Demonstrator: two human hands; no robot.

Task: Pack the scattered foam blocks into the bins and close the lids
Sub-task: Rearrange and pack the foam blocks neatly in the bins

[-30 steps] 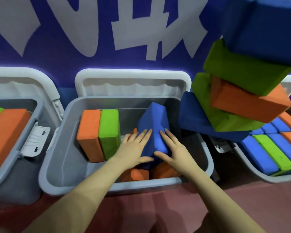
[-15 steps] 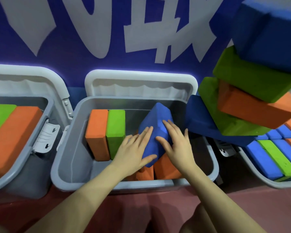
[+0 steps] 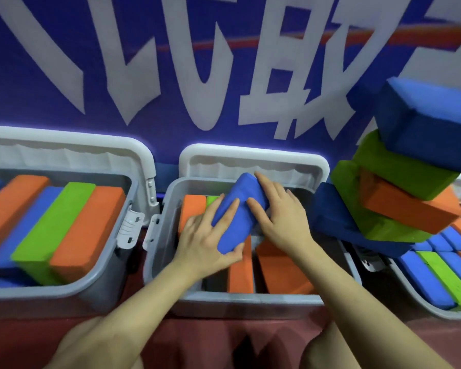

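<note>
We're mid-pack: left hand (image 3: 205,243) and right hand (image 3: 282,222) both grip the blue block (image 3: 237,211), tilted over the middle bin (image 3: 250,302); next, stand it beside the orange block (image 3: 192,211); lids open.

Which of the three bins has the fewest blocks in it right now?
The middle bin, where both hands hold a blue block. Its floor still shows gaps; the left bin and right bin are packed side to side.
</note>
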